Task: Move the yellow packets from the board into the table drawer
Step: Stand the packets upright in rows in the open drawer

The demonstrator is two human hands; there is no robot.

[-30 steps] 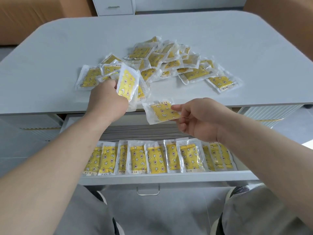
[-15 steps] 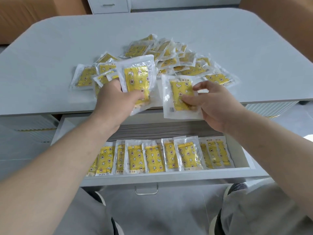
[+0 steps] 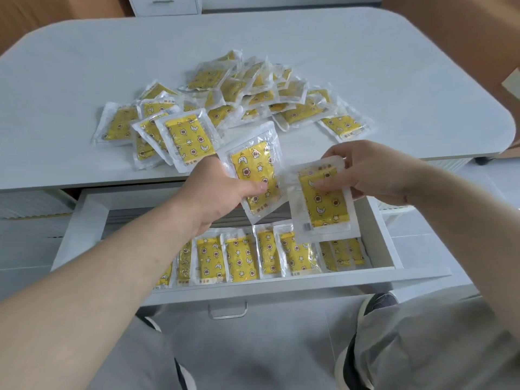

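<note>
With a row of yellow packets [image 3: 247, 258] already in the drawer [image 3: 380, 223], the left hand [image 3: 216, 190] and right hand [image 3: 368, 170] each pinch one packet while a large pile [image 3: 253, 91] remains on the table [image 3: 84, 66].

Left hand [image 3: 222, 190] and right hand [image 3: 368, 170] each pinch one yellow packet [image 3: 254, 171] above open drawer [image 3: 281, 281], near table [image 3: 84, 80] front edge.

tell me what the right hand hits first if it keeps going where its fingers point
Its fingers point left, so the right hand and its held packet would first meet the other packet, gripped by the left hand. Their edges seem to overlap already, though depth is unclear.
</note>
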